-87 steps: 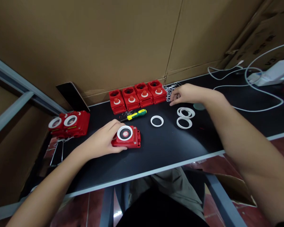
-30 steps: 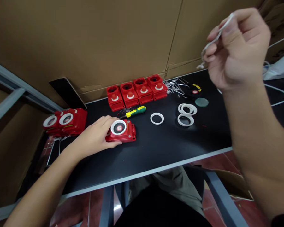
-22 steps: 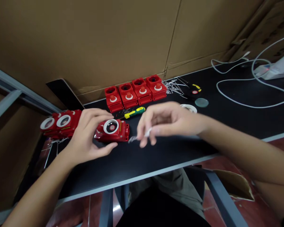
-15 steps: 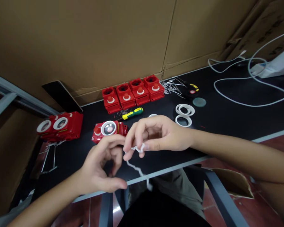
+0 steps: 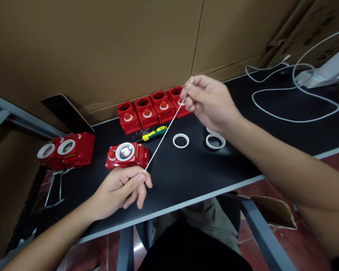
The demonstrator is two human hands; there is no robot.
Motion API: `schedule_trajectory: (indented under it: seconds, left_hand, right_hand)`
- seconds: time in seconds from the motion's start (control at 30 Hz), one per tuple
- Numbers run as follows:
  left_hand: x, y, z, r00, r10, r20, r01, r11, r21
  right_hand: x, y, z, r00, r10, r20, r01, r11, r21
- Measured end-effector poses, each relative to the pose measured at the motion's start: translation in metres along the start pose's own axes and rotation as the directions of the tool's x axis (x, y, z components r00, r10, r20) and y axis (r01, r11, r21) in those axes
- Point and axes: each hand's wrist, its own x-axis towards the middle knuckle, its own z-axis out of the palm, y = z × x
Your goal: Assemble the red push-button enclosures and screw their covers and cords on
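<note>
A thin white cord [image 5: 165, 133] is stretched taut between my two hands above the black table [image 5: 186, 169]. My left hand [image 5: 121, 190] pinches its lower end near the table's front edge. My right hand [image 5: 209, 99] pinches the upper end, raised above the row of red boxes. A red box with a white ring on its round window [image 5: 127, 154] lies just beyond my left hand.
Several open red boxes [image 5: 149, 109] line the cardboard wall. Two more ringed red boxes [image 5: 64, 148] sit at the left. A green-yellow screwdriver [image 5: 155, 133], loose white rings [image 5: 180, 140] [image 5: 215, 140], a white cable [image 5: 288, 94] and a dark slab [image 5: 64, 113] also lie here.
My right hand brought the cord from high on the right down to my left hand, which let go of the red box. Both hands then pulled the crumpled cord straight.
</note>
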Motion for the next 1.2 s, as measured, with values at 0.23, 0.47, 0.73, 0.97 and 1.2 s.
schedule_trajectory:
  seconds: [0.23, 0.47, 0.73, 0.97, 1.2]
  left_hand:
    - [0.004, -0.003, -0.005, 0.997, 0.006, -0.078, 0.011, 0.977, 0.212]
    - [0.004, -0.01, -0.002, 0.994, 0.104, -0.042, -0.04, 0.679, 0.733]
    - [0.004, -0.011, -0.005, 0.945, 0.324, 0.038, -0.16, 0.359, 0.919]
    - [0.001, -0.008, -0.005, 0.855, 0.497, 0.147, -0.414, 0.486, 0.77]
    - [0.002, -0.002, -0.01, 0.871, 0.469, 0.146, -0.362, 0.412, 0.836]
  right_hand:
    - [0.024, -0.019, -0.047, 0.998, 0.028, 0.056, 0.004, 0.86, -0.511]
    - [0.041, -0.025, -0.102, 0.974, 0.222, -0.036, -0.017, -0.085, -0.996]
    - [0.051, -0.013, -0.136, 0.95, 0.283, -0.132, -0.066, -0.23, -0.971]
    - [0.056, -0.008, -0.141, 0.934, 0.328, -0.141, -0.049, -0.275, -0.96]
    - [0.059, -0.009, -0.143, 0.909, 0.384, -0.162, -0.034, -0.318, -0.948]
